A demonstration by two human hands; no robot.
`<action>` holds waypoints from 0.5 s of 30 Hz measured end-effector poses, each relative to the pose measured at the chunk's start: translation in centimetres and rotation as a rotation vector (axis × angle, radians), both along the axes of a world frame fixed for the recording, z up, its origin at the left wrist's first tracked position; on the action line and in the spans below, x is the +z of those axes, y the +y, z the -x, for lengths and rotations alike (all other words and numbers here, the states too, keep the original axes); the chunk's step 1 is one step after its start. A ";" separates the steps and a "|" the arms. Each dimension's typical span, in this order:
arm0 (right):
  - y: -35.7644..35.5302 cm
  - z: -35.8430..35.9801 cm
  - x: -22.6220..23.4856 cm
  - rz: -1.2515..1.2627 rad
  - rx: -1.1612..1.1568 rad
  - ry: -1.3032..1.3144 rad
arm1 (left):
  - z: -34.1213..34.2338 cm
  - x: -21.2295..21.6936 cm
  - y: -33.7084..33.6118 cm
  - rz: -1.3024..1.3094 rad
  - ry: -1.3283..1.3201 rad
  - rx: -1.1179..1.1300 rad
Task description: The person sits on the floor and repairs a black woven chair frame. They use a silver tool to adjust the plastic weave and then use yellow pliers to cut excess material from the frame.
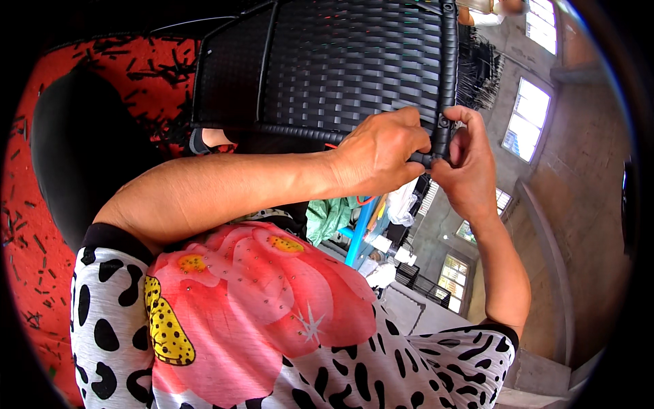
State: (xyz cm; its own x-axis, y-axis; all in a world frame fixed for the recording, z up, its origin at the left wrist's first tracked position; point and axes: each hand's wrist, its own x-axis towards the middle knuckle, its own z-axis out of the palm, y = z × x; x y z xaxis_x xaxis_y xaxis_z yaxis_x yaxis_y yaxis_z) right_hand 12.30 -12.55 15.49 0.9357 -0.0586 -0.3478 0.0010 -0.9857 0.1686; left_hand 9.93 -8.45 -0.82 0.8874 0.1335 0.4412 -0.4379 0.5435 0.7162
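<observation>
A black wicker furniture piece, woven from flat shiny strips over a wrapped frame, fills the upper middle. My left hand lies across its near right corner with the fingers bent in and the thumb beneath. Whatever those fingers pinch there is hidden. On the outer side of the same corner, my right hand grips the wrapped edge between thumb and curved forefinger. A small round metal fitting shows on the edge next to that forefinger.
Red flooring at left is strewn with short black strip offcuts. Below the corner are a blue bar and green cloth. A bundle of black strands is beyond the edge. Part of another person shows at top right.
</observation>
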 end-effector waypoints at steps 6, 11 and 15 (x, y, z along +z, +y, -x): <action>-0.4 0.2 -0.1 0.003 -0.027 0.002 | 0.1 0.0 -0.3 -0.003 0.011 -0.029; -0.9 0.0 0.0 -0.135 -0.082 0.026 | 0.1 -0.1 -0.4 0.015 -0.013 0.005; -1.1 0.0 -0.2 -0.173 -0.105 0.018 | 0.0 -0.3 -0.4 -0.001 -0.014 0.000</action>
State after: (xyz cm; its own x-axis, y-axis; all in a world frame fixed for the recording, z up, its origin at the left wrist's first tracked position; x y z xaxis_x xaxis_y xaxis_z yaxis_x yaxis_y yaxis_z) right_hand 12.34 -13.62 15.24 0.9210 -0.0937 -0.3780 -0.1023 -0.9947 -0.0026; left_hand 9.89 -8.89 -1.11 0.8809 0.1333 0.4542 -0.4484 0.5423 0.7105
